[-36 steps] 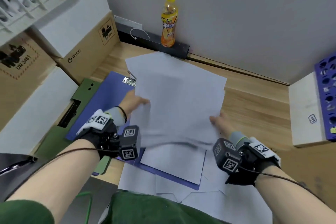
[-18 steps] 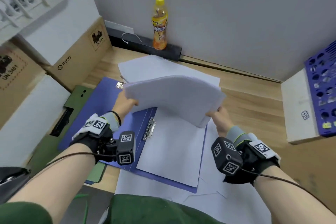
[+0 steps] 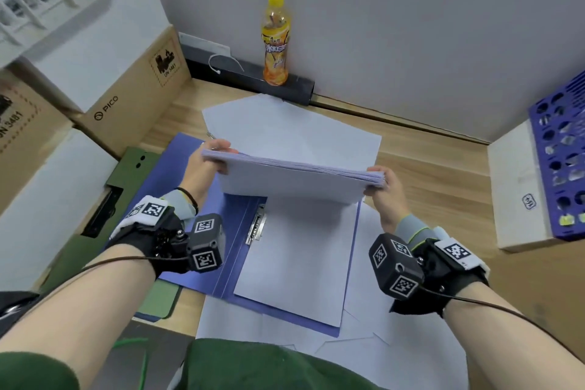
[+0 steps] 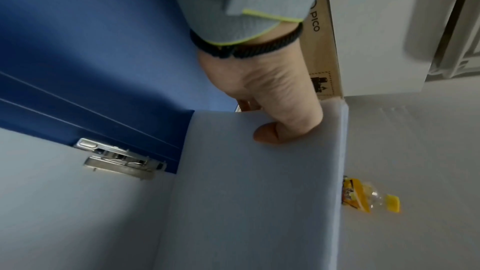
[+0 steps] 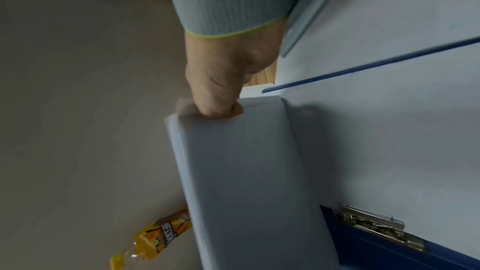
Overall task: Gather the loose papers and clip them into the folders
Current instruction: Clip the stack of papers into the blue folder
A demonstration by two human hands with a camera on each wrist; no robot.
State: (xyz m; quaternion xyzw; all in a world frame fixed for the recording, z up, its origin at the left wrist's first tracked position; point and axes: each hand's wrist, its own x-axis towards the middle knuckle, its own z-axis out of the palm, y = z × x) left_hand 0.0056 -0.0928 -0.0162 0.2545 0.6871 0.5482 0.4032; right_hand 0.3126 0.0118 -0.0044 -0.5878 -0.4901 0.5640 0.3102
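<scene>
A stack of white papers (image 3: 294, 180) stands upright on its lower edge over the open blue folder (image 3: 202, 199). My left hand (image 3: 210, 157) grips the stack's left top corner and my right hand (image 3: 381, 182) grips its right top corner. In the left wrist view the thumb (image 4: 270, 133) presses the near face of the stack (image 4: 246, 202); the right wrist view shows the same grip on the stack (image 5: 246, 182). One sheet (image 3: 304, 256) lies in the folder beside its metal clip (image 3: 256, 226). More loose sheets (image 3: 285, 127) lie behind and in front.
An orange drink bottle (image 3: 274, 41) stands at the wall on a black bar. Cardboard boxes (image 3: 133, 92) line the left side, a green folder (image 3: 126, 174) lies under the blue one. A white box (image 3: 519, 187) and a blue rack (image 3: 560, 161) sit at right.
The stack was tilted up from lying spread in both hands to standing on its edge over the folder, its sheets squared together. The sheet and clip below came into view.
</scene>
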